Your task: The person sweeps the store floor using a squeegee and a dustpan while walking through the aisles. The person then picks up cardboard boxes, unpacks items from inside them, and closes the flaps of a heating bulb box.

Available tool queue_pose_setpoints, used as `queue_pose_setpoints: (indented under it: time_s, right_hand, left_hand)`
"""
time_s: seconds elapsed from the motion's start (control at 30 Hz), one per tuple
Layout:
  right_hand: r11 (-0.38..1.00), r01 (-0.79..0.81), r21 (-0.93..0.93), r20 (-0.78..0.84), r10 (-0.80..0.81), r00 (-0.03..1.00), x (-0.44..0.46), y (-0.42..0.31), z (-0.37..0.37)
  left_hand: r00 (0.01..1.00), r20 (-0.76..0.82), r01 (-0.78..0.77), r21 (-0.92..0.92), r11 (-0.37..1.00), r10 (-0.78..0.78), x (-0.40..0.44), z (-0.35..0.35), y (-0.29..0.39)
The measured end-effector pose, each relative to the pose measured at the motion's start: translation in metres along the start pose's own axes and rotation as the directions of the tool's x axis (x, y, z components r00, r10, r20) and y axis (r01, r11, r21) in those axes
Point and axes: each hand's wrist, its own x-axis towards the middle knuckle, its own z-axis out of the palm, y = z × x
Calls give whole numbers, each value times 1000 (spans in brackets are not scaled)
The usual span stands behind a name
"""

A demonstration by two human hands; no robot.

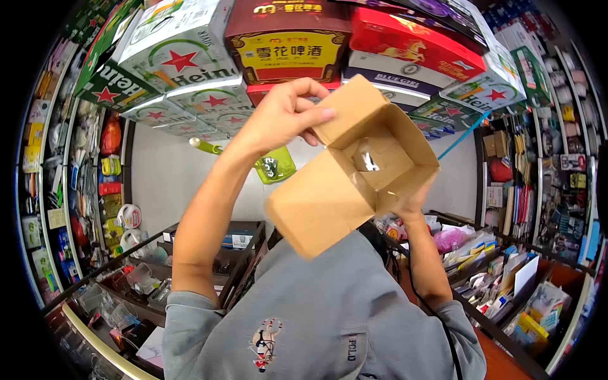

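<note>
A small brown cardboard box (pixel 325 202) is held up in front of my chest, tilted with its open top facing me and its flaps standing out. My left hand (pixel 288 117) pinches the upper flap between thumb and fingers. Underneath, my right hand (pixel 415 199) supports the box at its right side; most of those fingers are hidden behind it. A shiny clear patch (pixel 368 159), tape or plastic, glints inside. I cannot tell which it is.
Stacked beer cartons (pixel 288 54) fill the far side. A green dustpan (pixel 275 166) lies on the pale floor (pixel 164 164). Packed shelves stand left and right (pixel 506 183). Open drawers of small goods (pixel 506 278) flank me, and a black cable (pixel 415 285) hangs by my right arm.
</note>
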Motion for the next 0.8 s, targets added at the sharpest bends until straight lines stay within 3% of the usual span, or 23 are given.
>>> queue_pose_setpoints:
  time_s: [0.03, 0.1, 0.13, 0.17, 0.23, 0.27, 0.3, 0.33, 0.37, 0.43, 0.47, 0.53, 0.57, 0.63, 0.7, 0.73, 0.8]
  right_hand:
    - [1000, -5, -7, -7, 5, 1000, 4, -10, -7]
    - [987, 105, -120, -5, -106, 994, 15, -23, -17]
    - [998, 7, 57, -46, -5, 999, -6, 0, -1]
    - [998, 6, 61, -60, -2, 998, -15, 11, 4]
    - [981, -112, 159, -46, 121, 992, -31, 28, 7]
    - [973, -143, 181, -44, 154, 987, -32, 27, 4]
    - [964, -174, 203, -41, 186, 982, -30, 24, 0]
    - [996, -77, 49, -68, 80, 994, -25, 18, -5]
    - [994, 21, -107, -76, -29, 997, -21, 13, -7]
    - [1000, 26, 7, -137, -24, 990, -27, 22, 3]
    - [997, 50, 65, -163, -39, 986, -28, 26, 9]
    - [990, 72, 120, -195, -47, 980, -31, 31, 9]
    - [1000, 11, -9, -40, -11, 999, -25, 23, 1]
    - [989, -33, -144, 107, 49, 993, -10, 10, -22]
    - [998, 21, -66, -74, -26, 997, 13, -5, -53]
    - [998, 44, -42, -136, -49, 990, 26, -13, -69]
    - [974, 200, -111, -170, -217, 961, 51, -32, -99]
  left_hand:
    - [1000, 11, 0, 3, 1000, 0, 4, 7, -9]
    - [995, 71, 94, -384, 919, -72, 12, 17, -27]
    - [998, 1, 54, -336, 940, -57, 17, 24, -42]
    - [997, -82, -26, -235, 972, 7, 15, 33, -38]
    - [923, -112, -351, 142, 926, 367, 22, 34, -42]
    - [926, -100, -349, 146, 926, 365, 21, 35, -36]
    - [939, -34, -315, 321, 893, 343, 18, 36, -26]
    - [950, 24, -283, 485, 827, 311, 16, 40, -15]
    - [950, 29, -286, 488, 825, 312, 13, 48, -3]
    - [941, 119, -284, 783, 553, 316, 6, 65, 16]
    - [919, 184, -337, 826, 452, 349, 8, 67, 14]
    - [905, 173, -342, 839, 423, 388, 11, 77, 10]
    - [889, 160, -345, 849, 400, 429, 12, 83, 8]
    - [880, 136, -325, 871, 368, 455, 16, 86, 5]
    - [864, 96, -238, 943, 233, 494, 19, 84, 3]
    - [865, 97, -237, 944, 231, 492, 21, 83, 2]
    - [840, 140, -228, 968, 107, 524, 23, 85, -1]
